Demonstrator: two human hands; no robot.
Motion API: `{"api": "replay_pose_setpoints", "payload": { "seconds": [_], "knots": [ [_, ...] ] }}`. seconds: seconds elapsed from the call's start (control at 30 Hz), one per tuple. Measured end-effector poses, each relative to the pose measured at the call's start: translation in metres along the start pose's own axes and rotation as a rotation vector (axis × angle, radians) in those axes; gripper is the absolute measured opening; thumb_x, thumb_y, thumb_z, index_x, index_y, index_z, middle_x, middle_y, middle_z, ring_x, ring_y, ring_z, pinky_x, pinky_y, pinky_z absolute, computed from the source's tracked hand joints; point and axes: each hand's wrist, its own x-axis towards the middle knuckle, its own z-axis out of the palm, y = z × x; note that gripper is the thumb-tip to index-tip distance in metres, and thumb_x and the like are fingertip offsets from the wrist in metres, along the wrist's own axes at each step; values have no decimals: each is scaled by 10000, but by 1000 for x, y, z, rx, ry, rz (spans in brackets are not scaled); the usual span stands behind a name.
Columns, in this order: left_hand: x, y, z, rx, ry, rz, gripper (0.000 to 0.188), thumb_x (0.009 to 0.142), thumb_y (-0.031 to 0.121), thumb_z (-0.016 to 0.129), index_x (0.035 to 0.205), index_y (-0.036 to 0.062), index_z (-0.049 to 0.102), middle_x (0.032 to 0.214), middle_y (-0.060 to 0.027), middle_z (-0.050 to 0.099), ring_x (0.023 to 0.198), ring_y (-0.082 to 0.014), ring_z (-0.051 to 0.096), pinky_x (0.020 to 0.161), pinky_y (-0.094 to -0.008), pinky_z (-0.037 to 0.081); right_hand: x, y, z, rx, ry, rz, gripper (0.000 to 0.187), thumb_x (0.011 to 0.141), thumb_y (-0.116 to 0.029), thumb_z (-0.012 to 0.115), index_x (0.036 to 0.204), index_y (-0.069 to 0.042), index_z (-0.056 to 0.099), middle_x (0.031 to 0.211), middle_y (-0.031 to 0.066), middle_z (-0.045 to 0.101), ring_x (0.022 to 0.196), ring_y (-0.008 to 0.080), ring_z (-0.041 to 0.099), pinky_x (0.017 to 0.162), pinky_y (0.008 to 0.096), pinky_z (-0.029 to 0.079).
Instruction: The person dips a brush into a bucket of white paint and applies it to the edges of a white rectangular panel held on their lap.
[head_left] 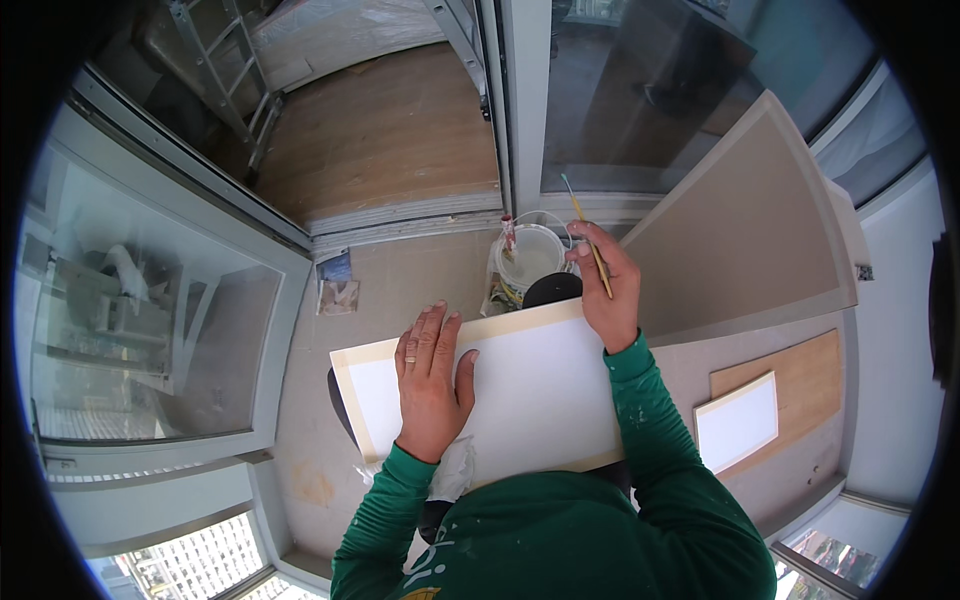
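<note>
A white rectangular panel point(530, 395) with cream tape-like strips along its edges lies across my lap. My left hand point(432, 375) rests flat on its left part, fingers stretched out and a ring on one of them. Over the panel's far right corner, my right hand point(612, 280) grips a slim paintbrush point(592, 245) with a yellowish handle. One end of the brush is teal and points up and away; I cannot tell which end carries the bristles. Just beyond the panel stands a white bucket point(533, 250), with a red-handled brush point(508, 235) leaning at its rim.
A large beige board point(740, 240) leans at the right. Below it, a smaller white panel point(737, 420) lies on a brown board point(805, 385). Glass doors point(150, 330) enclose the left side. A ladder point(235, 70) stands beyond the sliding-door track point(410, 220). Small printed sheets point(338, 280) lie on the floor.
</note>
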Motion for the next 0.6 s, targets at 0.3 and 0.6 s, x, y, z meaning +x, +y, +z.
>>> {"api": "replay_pose_setpoints", "payload": {
  "seconds": [0.3,0.6],
  "knots": [
    [-3,13,28,80,-197,82,486,1006,194,725,1444,5,635,1490,-214,637,1439,-384,562,1269,-622,293,-5,-2,-14,217,189,-18,284,1153,-137,573,1369,16,677,1308,164,722,984,203,720,882,321,597],
    [56,55,76,-208,-384,332,483,1012,143,689,1458,-25,605,1439,-223,638,1313,-370,621,1145,-506,468,-27,-7,-39,87,246,65,318,1175,-175,525,1397,14,651,1294,147,713,974,179,677,911,324,569]
  ]
}}
